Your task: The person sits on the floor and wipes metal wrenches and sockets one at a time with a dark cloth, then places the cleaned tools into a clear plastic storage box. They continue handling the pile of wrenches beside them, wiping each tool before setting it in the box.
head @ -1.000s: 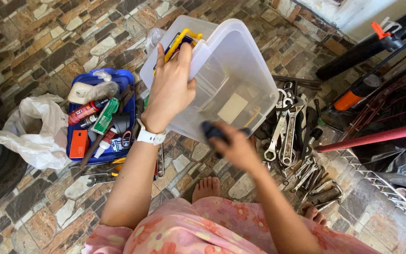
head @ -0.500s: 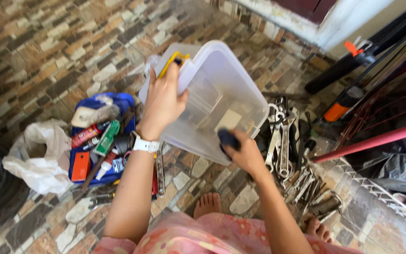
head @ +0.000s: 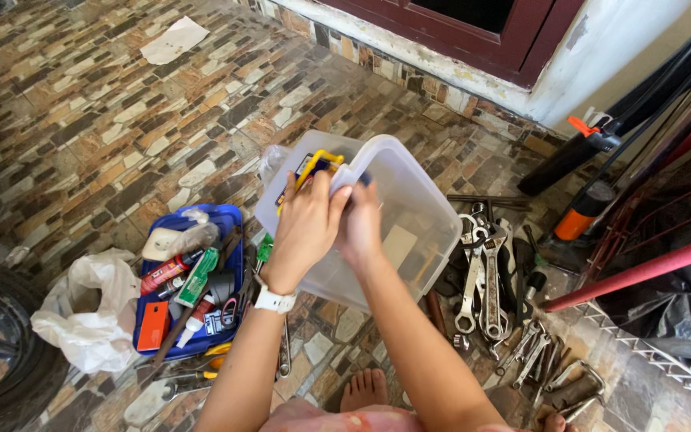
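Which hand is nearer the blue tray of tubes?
Left. The left hand grips the clear bin's rim just right of the blue tray; the right hand lies farther right.

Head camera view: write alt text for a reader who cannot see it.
Both hands, left hand and right hand, meet at the rim of a tilted clear plastic tub holding a yellow-handled tool. On the stone-patterned floor, a pile of wrenches lies on one side and a blue tray of tubes and small tools on the other.

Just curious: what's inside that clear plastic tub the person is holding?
A yellow-and-black tool pokes up inside the clear tub. Both hands, left and right, cover the rest at the rim.
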